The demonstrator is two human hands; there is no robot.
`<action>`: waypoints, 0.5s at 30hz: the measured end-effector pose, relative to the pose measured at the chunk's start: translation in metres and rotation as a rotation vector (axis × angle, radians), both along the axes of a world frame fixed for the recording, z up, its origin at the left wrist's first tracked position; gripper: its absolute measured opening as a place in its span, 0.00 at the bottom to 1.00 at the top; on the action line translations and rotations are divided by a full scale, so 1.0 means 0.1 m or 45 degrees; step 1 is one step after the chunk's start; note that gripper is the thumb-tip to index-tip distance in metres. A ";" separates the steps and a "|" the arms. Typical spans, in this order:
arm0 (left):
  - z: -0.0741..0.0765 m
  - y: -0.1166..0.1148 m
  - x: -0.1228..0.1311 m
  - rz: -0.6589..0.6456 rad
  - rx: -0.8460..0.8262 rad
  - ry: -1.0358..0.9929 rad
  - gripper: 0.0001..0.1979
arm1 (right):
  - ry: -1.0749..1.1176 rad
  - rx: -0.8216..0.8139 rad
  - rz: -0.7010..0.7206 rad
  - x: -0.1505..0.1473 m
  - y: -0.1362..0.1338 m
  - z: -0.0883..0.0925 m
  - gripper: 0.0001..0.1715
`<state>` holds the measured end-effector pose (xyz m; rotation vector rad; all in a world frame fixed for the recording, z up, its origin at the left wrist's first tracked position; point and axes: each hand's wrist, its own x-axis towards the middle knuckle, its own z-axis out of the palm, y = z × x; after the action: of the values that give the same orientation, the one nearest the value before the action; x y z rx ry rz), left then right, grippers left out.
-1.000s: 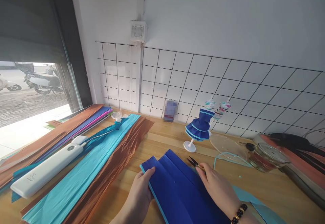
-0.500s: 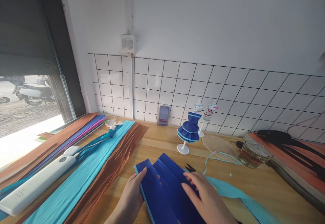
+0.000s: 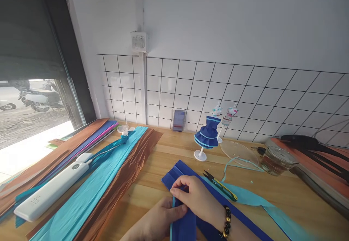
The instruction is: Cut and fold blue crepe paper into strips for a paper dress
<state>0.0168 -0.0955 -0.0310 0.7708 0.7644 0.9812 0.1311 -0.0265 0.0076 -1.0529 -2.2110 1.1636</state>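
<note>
Right in front, here's the blue sheet point(image 3: 184, 228), held over the near part of the wooden table point(image 3: 152, 193), and both hands are on it. The left hand point(image 3: 163, 215) grips a fold low down, thumb pressed flat on the front, the other fingers mostly hidden. The right hand point(image 3: 197, 197) crosses above it, thumb and index finger pinched together at the top of the fold's light-blue edge; a dark beaded bracelet point(image 3: 227, 222) circles that wrist. A wider flap of the same blue reaches out beyond the knuckles and back under the right forearm.

Just past the right hand, the scissors point(image 3: 222, 187) lie on the pale blue strip point(image 3: 251, 195), blades pointing away, untouched. Over on the left, a white power bank point(image 3: 51, 190) sits with a cable plugged in, beside a long turquoise strip point(image 3: 89, 190) and a crinkled brown one point(image 3: 131, 175).

Further out, there's a little blue dress point(image 3: 208, 133) upright on a white stand, two patterned mini busts point(image 3: 217, 110) behind it. To their right come a clear plate point(image 3: 237, 153) and a glass jar point(image 3: 279, 161).

At the back, a blurred upright object point(image 3: 178, 120) stands near the gridded wall point(image 3: 169, 88), a switch box point(image 3: 139, 42) above. Outside, far left, motorbikes point(image 3: 38, 97) are parked.
</note>
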 end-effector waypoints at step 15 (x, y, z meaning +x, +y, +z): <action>-0.12 0.04 0.04 0.004 -0.197 -0.113 0.16 | 0.229 0.241 -0.381 0.24 0.37 -0.07 0.18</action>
<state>0.0205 -0.0913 -0.0428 0.5884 0.7548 0.9416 0.1556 0.0103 0.0010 -1.1062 -1.9033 0.8645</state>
